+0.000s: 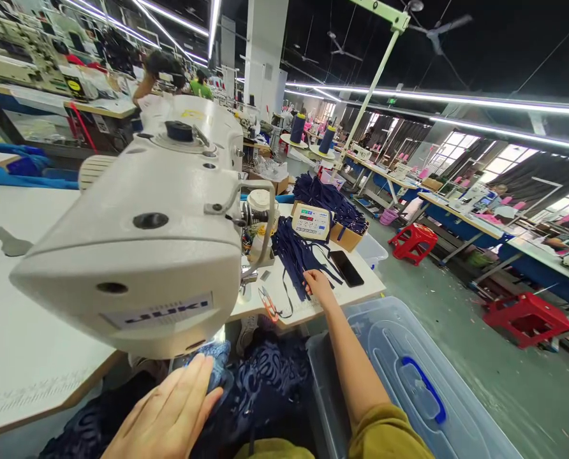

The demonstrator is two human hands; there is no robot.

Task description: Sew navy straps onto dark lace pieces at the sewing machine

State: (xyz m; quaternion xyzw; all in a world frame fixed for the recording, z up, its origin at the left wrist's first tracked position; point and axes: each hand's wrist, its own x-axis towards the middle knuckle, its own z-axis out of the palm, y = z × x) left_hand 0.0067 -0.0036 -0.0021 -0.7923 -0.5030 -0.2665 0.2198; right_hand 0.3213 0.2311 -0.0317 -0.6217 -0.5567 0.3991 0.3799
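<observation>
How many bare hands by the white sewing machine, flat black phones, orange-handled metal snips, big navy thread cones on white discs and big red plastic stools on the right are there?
Bare hands: 2
Black phone: 1
Orange-handled snips: 1
Navy thread cones: 2
Red plastic stools: 2
Total: 8

Looks like a garment factory flr, w/ a JUKI sewing mach. (pixel 131 255) up front, lg. thread cones (pixel 298 129), rows of mach. tables (pixel 461 215), red stools (pixel 413 241) & o/head strip lights (pixel 457 101).
</observation>
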